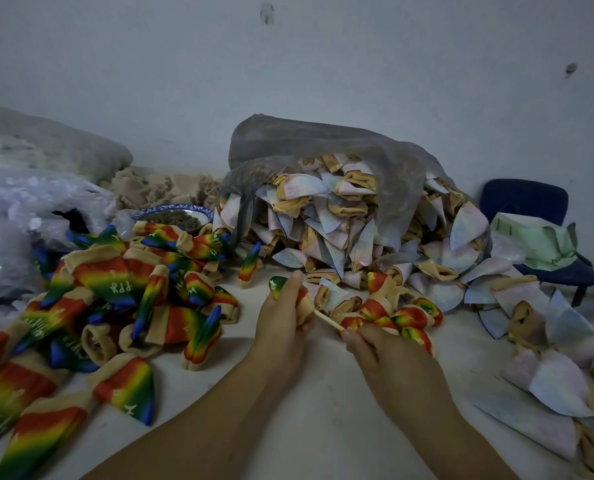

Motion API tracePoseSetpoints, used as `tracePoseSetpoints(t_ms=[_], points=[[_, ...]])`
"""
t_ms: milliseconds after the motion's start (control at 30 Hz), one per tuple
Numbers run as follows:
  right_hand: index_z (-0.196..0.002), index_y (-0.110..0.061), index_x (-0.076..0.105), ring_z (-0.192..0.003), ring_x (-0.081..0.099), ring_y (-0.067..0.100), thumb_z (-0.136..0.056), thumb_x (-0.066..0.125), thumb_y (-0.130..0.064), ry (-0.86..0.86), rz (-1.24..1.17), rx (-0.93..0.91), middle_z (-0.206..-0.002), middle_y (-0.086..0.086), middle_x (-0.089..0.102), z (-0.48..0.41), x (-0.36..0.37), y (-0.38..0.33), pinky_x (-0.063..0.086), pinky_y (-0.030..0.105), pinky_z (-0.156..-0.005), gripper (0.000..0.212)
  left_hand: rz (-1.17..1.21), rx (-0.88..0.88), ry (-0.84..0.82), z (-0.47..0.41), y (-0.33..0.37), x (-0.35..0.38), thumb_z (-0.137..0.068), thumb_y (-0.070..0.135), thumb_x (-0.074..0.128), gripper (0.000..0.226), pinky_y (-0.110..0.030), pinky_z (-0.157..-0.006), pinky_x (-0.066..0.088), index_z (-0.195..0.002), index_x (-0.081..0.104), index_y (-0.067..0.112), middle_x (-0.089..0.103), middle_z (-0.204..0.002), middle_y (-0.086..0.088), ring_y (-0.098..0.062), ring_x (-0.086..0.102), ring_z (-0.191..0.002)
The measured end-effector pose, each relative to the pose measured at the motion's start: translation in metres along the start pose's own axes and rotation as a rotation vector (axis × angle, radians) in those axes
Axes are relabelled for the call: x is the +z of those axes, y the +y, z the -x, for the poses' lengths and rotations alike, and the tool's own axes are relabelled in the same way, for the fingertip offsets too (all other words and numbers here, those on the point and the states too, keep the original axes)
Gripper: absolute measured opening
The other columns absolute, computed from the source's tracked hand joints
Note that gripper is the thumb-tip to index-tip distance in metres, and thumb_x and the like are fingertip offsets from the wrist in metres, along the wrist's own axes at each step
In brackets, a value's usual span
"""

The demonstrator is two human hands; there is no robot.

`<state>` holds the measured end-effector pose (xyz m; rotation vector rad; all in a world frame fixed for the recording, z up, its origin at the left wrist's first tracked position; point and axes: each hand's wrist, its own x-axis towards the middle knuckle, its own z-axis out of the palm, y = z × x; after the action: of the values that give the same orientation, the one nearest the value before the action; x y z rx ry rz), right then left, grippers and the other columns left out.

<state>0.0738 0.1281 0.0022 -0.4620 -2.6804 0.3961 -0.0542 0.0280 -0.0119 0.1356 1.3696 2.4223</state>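
Bare forearms come in from 6 o'clock over a white, faintly smudged tabletop [323, 427], and the 2 hands meet near its centre. The left hand [281, 320] is curled round a soft knit rainbow sock [277, 285], gripping it firmly. The sock's rounded green toe pokes out above the knuckles toward 12 o'clock, and its beige ribbed cuff bunches at the palm's right edge. The right hand [385, 355], back uppermost with fingers folded in, pinches a thin, pale wooden stick [326, 319]. The stick slants toward 10 o'clock, and its far end meets that cuff.

At 9 o'clock sprawls a loose heap of finished socks [115, 306], banded red, yellow, green and blue with white lettering and tan cuffs; some lie flat, others are stuffed into cones. At 12 o'clock a hazy grey plastic bag [323, 143] spills pale socks [323, 216], chalky lilac-blue wedges with tan folded openings, which trail round to 3 o'clock. A few red-and-yellow socks [409, 315] lie just beyond the right hand. A blue-rimmed bowl [171, 211] sits at 11 o'clock, crumpled clear plastic [29, 209] at 10 o'clock, and a dark blue chair [524, 199] at 2 o'clock.
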Motion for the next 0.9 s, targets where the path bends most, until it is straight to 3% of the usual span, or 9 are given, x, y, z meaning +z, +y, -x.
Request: tracePoseSetpoints(t_ms=[167,300,433,500,600,700,767,833,900], points=[[-0.09,-0.037,0.059,-0.077,0.058,0.004,-0.095,0.03,-0.054,0.0,-0.072,0.014,-0.082,-0.013,0.066,0.002,0.004,-0.006,0.05,0.029,-0.065,0.035,-0.026,-0.029,-0.027,0.005,0.003,0.008,-0.1,0.033,0.051,0.039,-0.02,-0.042,0.037,-0.065,0.045,0.016,0.039,-0.05,0.003,-0.008,0.039,-0.042],[-0.068,-0.036,0.057,-0.071,0.057,-0.001,-0.094,0.039,-0.052,-0.026,-0.41,0.155,-0.071,-0.015,0.061,0.006,0.009,-0.019,0.045,0.023,-0.061,0.036,-0.073,0.001,-0.038,0.008,0.004,0.016,-0.103,0.033,0.044,0.047,-0.016,-0.035,0.033,-0.059,0.038,0.016,0.036,-0.042,0.004,-0.008,0.037,-0.033],[-0.065,-0.029,0.063,-0.054,0.05,-0.005,-0.095,0.044,-0.049,-0.103,-0.646,0.27,-0.052,-0.019,0.055,0.006,0.017,-0.023,0.034,0.018,-0.051,0.04,-0.142,0.031,-0.03,0.008,0.005,0.016,-0.101,0.037,0.047,0.051,-0.018,-0.036,0.032,-0.054,0.04,0.018,0.037,-0.042,0.005,-0.008,0.037,-0.035],[-0.066,-0.031,0.062,-0.059,0.053,-0.007,-0.095,0.044,-0.047,-0.12,-0.598,0.225,-0.056,-0.024,0.058,0.003,0.017,-0.02,0.039,0.016,-0.054,0.038,-0.176,0.022,-0.006,0.008,0.004,0.011,-0.099,0.038,0.05,0.049,-0.019,-0.038,0.031,-0.055,0.041,0.018,0.036,-0.044,0.005,-0.008,0.035,-0.036],[-0.068,-0.037,0.058,-0.077,0.062,-0.001,-0.093,0.04,-0.054,-0.095,-0.384,0.105,-0.074,-0.015,0.067,-0.002,0.01,-0.01,0.051,0.028,-0.07,0.035,-0.132,-0.025,0.002,0.007,0.003,0.005,-0.095,0.037,0.057,0.047,-0.022,-0.038,0.026,-0.054,0.044,0.018,0.031,-0.047,0.002,-0.01,0.029,-0.038],[-0.074,-0.032,0.063,-0.072,0.061,0.005,-0.085,0.034,-0.068,-0.113,-0.247,0.047,-0.075,-0.006,0.067,-0.004,0.001,-0.001,0.051,0.03,-0.066,0.047,-0.051,-0.049,-0.059,0.006,0.004,0.001,-0.093,0.037,0.06,0.047,-0.021,-0.037,0.023,-0.052,0.045,0.018,0.029,-0.049,0.0,-0.011,0.025,-0.038],[-0.075,-0.029,0.064,-0.066,0.057,0.009,-0.078,0.033,-0.074,-0.141,-0.207,0.046,-0.072,-0.002,0.064,-0.006,-0.005,0.006,0.043,0.028,-0.057,0.055,0.005,-0.073,-0.112,0.006,0.004,0.001,-0.093,0.037,0.059,0.048,-0.02,-0.036,0.02,-0.051,0.045,0.016,0.027,-0.048,0.0,-0.01,0.023,-0.037],[-0.074,-0.032,0.065,-0.066,0.056,0.01,-0.079,0.038,-0.072,-0.159,-0.209,0.046,-0.071,-0.003,0.063,-0.006,-0.009,0.011,0.039,0.027,-0.056,0.048,0.019,-0.102,-0.148,0.008,0.005,0.0,-0.094,0.037,0.058,0.051,-0.019,-0.037,0.017,-0.049,0.046,0.014,0.027,-0.045,0.001,-0.01,0.023,-0.036],[-0.074,-0.034,0.066,-0.068,0.058,0.007,-0.083,0.043,-0.067,-0.179,-0.24,0.057,-0.074,-0.005,0.066,-0.006,-0.01,0.012,0.046,0.03,-0.062,0.041,-0.015,-0.13,-0.153,0.011,0.007,0.002,-0.094,0.038,0.057,0.054,-0.02,-0.038,0.016,-0.047,0.048,0.013,0.028,-0.042,0.001,-0.01,0.023,-0.037]])
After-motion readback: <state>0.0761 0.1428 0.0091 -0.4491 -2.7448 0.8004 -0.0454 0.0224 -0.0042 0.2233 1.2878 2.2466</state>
